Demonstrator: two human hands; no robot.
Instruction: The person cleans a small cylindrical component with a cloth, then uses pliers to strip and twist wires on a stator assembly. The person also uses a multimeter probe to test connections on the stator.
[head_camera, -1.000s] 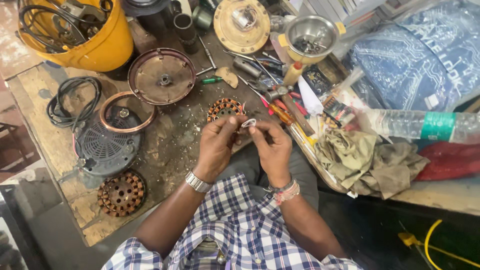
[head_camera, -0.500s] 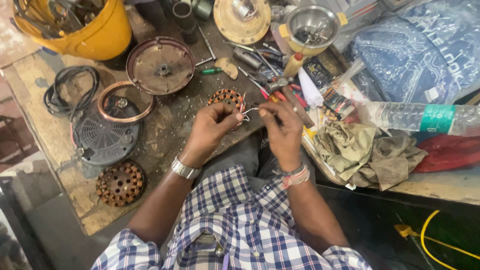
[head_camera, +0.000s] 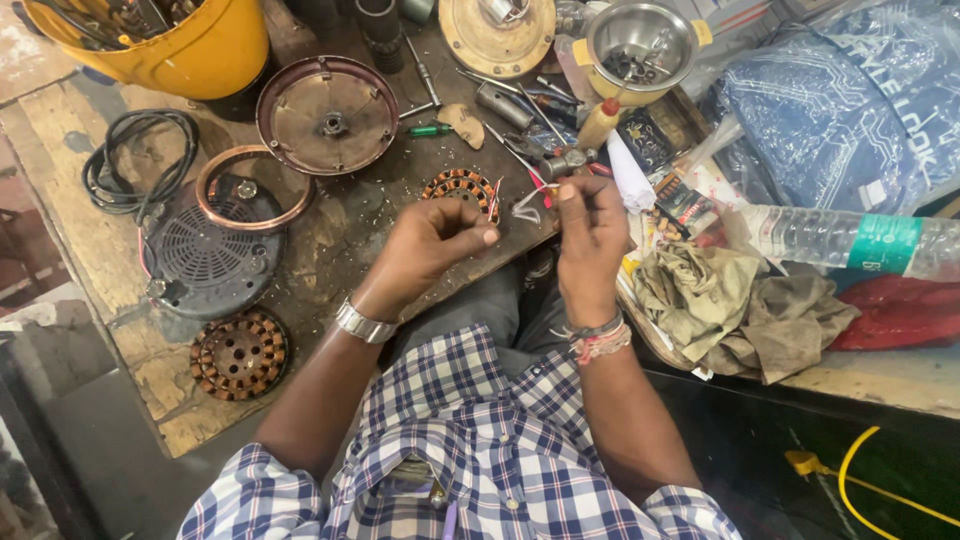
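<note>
A small copper-wound stator (head_camera: 462, 188) lies on the wooden bench with thin wires rising from it. My right hand (head_camera: 590, 235) pinches the white and red wire ends (head_camera: 528, 198) just right of the stator. My left hand (head_camera: 428, 245) hovers below the stator with its fingers curled, thumb and forefinger close together; whether it pinches a wire I cannot tell. A metal watch sits on the left wrist, thread bands on the right.
A round brown motor cover (head_camera: 328, 113), a copper ring on a black grille (head_camera: 213, 245) and a rusty rotor (head_camera: 238, 352) lie at left. Behind stand a yellow bucket (head_camera: 190, 45), a steel bowl (head_camera: 640, 42) and hand tools. Rags (head_camera: 730, 305) and a plastic bottle (head_camera: 850, 240) lie at right.
My hands have drawn apart: the left one dropped away from the wires, while the right one keeps the wire ends above the stator. The view shifted slightly.
</note>
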